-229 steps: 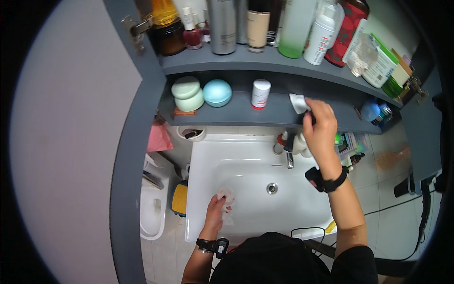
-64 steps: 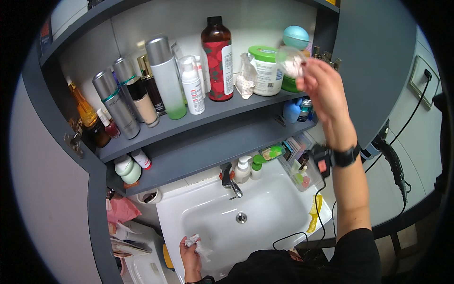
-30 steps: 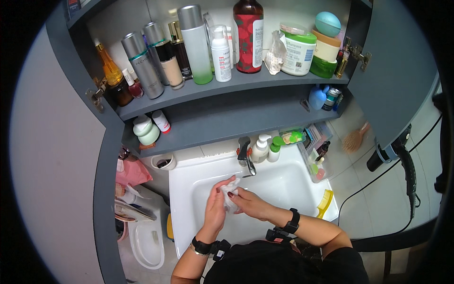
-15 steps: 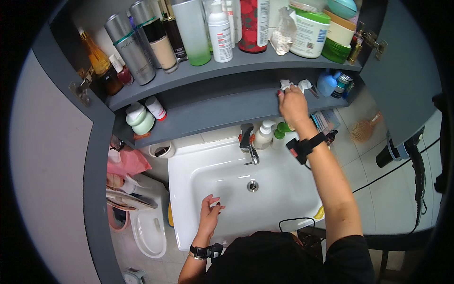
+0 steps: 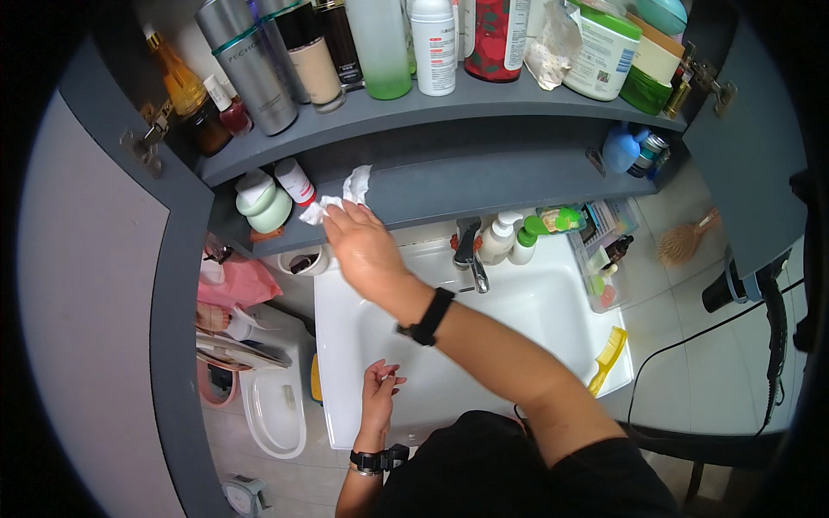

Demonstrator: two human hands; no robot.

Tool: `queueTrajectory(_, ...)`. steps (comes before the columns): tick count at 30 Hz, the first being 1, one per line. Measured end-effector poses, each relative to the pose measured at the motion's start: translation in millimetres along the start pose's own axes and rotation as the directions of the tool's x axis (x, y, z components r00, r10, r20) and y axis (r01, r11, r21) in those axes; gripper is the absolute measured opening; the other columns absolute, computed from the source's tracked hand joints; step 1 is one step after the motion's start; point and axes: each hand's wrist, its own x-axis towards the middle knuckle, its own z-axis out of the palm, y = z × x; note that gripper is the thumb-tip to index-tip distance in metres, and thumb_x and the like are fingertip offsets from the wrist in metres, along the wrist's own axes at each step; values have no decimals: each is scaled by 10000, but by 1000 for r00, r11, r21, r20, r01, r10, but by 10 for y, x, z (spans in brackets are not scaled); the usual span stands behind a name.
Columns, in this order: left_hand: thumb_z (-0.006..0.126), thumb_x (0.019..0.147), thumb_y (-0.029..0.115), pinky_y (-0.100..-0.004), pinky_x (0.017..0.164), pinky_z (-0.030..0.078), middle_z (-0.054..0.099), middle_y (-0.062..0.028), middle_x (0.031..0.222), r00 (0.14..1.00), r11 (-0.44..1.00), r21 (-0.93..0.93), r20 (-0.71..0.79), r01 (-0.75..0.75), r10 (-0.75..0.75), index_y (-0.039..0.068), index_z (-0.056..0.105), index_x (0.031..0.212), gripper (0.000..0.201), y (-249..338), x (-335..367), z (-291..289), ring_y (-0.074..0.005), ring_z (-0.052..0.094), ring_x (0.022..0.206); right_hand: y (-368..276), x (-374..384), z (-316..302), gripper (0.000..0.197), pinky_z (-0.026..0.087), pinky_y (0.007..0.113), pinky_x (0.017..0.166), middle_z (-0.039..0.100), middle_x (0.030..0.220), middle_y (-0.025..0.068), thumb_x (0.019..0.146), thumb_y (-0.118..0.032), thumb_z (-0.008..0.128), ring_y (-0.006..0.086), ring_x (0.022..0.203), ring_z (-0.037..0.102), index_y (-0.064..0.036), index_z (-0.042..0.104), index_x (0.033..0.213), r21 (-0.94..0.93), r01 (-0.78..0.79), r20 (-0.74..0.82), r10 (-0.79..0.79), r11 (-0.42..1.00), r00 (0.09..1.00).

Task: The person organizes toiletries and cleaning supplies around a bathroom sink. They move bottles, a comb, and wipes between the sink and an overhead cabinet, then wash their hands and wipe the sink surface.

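Observation:
My right hand (image 5: 367,250) reaches across the sink to the left part of the cabinet's lower shelf (image 5: 449,190). Its fingers press on a crumpled white tissue (image 5: 357,184), which sticks out past the fingertips on the shelf surface. Just left of it stand a small white bottle with a red base (image 5: 294,180) and a pale green jar (image 5: 266,207). Over the left side of the white sink (image 5: 535,302), my left hand (image 5: 380,395) hangs with loosely bent fingers, somewhat apart and holding nothing visible.
Bottles and jars crowd the upper shelf (image 5: 484,101). A blue bottle (image 5: 622,148) stands at the lower shelf's right end. Behind the sink are a dark faucet (image 5: 467,246) and pump bottles (image 5: 498,239). A yellow comb (image 5: 609,358) lies on the sink's right rim.
My right hand has swept the tissue along the lower shelf from its right end to the left, beside the small bottle. The left hand stays nearly in place over the sink.

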Motion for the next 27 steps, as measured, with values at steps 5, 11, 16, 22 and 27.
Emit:
queueTrajectory(5, 479, 960, 133, -294, 827, 431, 595, -65, 1183, 1000, 999, 47, -20, 21, -20, 72, 418, 1305, 356, -3, 39, -35, -140, 601, 950, 929, -522, -725, 386, 431, 422, 1021, 633, 1186, 136, 810, -43, 541, 306, 1153, 572, -15, 619, 1187, -86, 103, -47, -107, 991, 993)
queueTrajectory(11, 478, 957, 117, -296, 825, 436, 591, -74, 1188, 1000, 999, 51, 8, -9, 9, 65, 407, 1315, 369, 24, 58, 0, -145, 606, 945, 1741, -1015, -1614, 495, 444, 416, 1025, 634, 1205, 136, 736, 103, 555, 316, 1165, 577, -80, 639, 1188, -308, -63, -88, 37, 949, 995)
queueTrajectory(16, 479, 947, 81, -291, 819, 441, 592, -83, 1183, 999, 998, 44, -20, -50, 51, 47, 405, 1315, 377, -36, -17, -94, -147, 612, 932, 1898, -1163, -1800, 493, 451, 412, 1001, 624, 1197, 167, 710, 129, 539, 359, 1145, 572, -36, 631, 1166, -273, -317, -302, 232, 908, 925)
queueTrajectory(22, 482, 950, 86, -284, 808, 436, 607, -71, 1156, 978, 999, -45, -210, -12, 2, 68, 417, 1311, 367, -93, -181, -548, -133, 611, 915, 1143, -881, -854, 442, 453, 433, 1009, 649, 1170, 156, 732, 148, 507, 334, 1152, 589, -23, 668, 1106, -208, -189, -387, 96, 960, 917)
queueTrajectory(27, 475, 967, 190, -298, 809, 447, 575, -74, 1196, 976, 991, -6, -175, -133, 130, 102, 373, 1346, 401, 211, -296, -563, -140, 593, 937, 253, -549, -258, 386, 438, 424, 1030, 643, 1188, 146, 756, 101, 533, 315, 1180, 572, -12, 673, 1098, 92, -31, -231, 52, 995, 972)
